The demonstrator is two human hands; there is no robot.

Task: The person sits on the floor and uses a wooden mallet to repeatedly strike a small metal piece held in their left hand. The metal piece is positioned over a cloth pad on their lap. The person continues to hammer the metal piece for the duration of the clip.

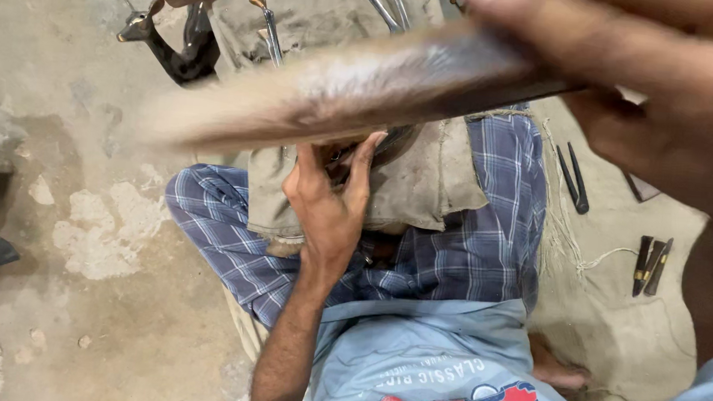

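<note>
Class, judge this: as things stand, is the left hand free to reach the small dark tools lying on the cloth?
Probably not: the left hand is pressing on the work on the lap, and the small dark tools lie on the far right side.

A: The light is soft and even, rather dim, with no hard shadows on the grey concrete floor (106, 308) and no glare anywhere.

B: And sharpness?

A: Mixed. The long brown wooden-looking bar (340, 87) held in the right hand (658, 89) is smeared into a pale streak by motion blur. That hand is very close to the lens, so it is soft and dark too.

B: Below it?

A: The left hand (330, 202), just under the blurred bar, is crisp, as are the blue checked cloth (473, 245) and the small dark metal tools (650, 265) lying right of it.
</note>
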